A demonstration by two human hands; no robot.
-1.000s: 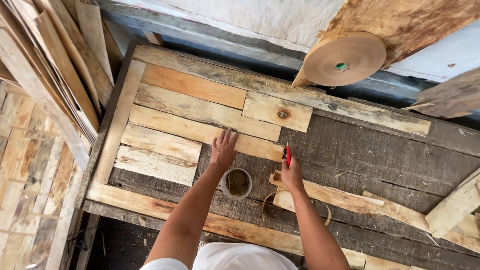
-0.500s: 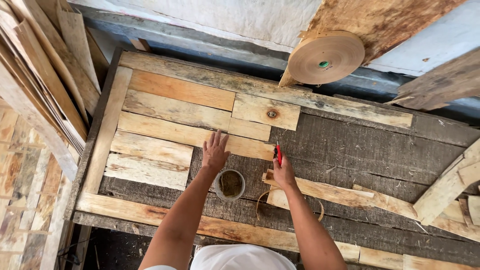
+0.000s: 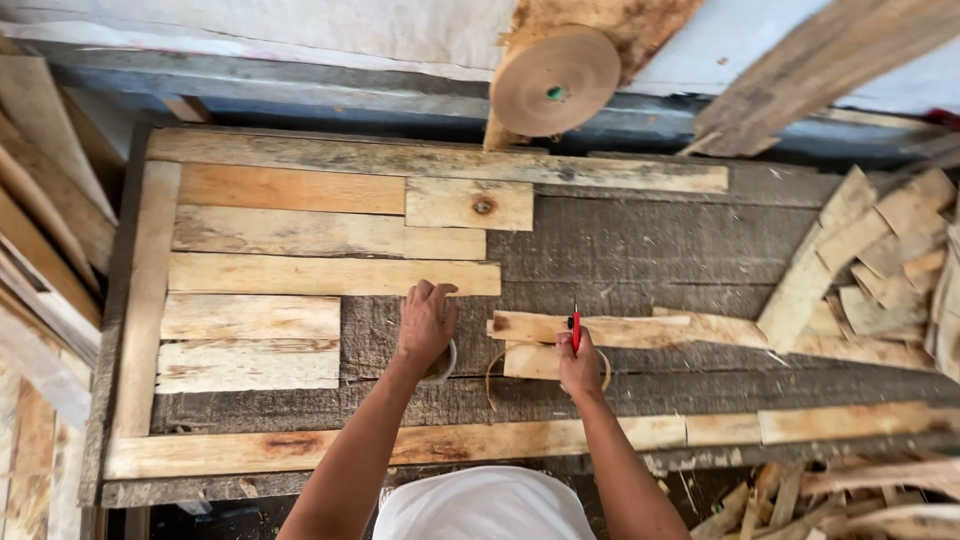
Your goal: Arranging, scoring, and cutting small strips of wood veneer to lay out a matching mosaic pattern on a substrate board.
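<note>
Since the frame half a sec ago the left hand point(image 3: 427, 322) has slid down off the board edge and now lies over the small round tin point(image 3: 440, 362), fingers loosely curled on its rim, covering most of it; the right hand point(image 3: 580, 362) has barely shifted and stays clenched round a red marker point(image 3: 575, 327), tip pointing to 12 o'clock.

The marker sits over a rough offcut strip point(image 3: 600, 328) that lies at 3 o'clock from the tin on the dark worktop point(image 3: 650, 240). A thin wire loop point(image 3: 495, 362) curls just beside the right hand, btw tin and strip.

Risks, as a judgement: the tin is near the worktop's front third and gripped from above only, so a nudge of the forearm could tip it and spill whatever's inside. The loose strip isn't pinned by anything, so it may skid under marker pressure and skew the line. Splintery edges are close to bare fingers.

Containers: just the tin. Contents can't be told; the hand hides the opening.

Pale planks point(image 3: 300, 275) are fitted at 10 o'clock; a paper-tape roll point(image 3: 555, 80) leans at 12.
</note>
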